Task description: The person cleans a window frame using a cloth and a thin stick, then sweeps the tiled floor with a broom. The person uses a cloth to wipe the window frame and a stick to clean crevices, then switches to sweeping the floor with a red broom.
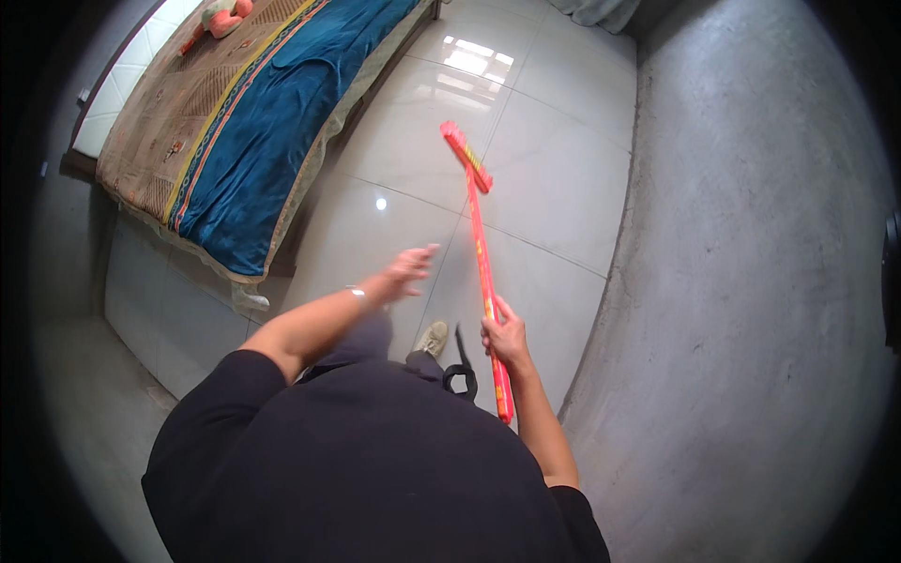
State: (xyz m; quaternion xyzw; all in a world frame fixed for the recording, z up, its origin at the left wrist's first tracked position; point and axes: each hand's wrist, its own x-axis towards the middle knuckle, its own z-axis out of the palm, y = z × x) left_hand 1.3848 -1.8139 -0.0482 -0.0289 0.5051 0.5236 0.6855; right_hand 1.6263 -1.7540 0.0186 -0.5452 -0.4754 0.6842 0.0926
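Observation:
A red broom with yellow marks on its long handle slants up the middle of the view. Its bar-shaped head is at the far end, over the pale tiles; whether it touches them I cannot tell. Around the lower part of the handle, my right hand is closed. The handle's near end sticks out behind that hand, beside my right forearm. My left hand is in the air left of the handle, apart from it, a little blurred, with its fingers spread and nothing in them. A bracelet or watch is on that wrist.
At the left stands a bed with a blue and brown patterned cover and a pink-orange soft toy on it. A grey wall rises along the right. Grey cloth hangs at the far end. My shoe is on the tiled floor.

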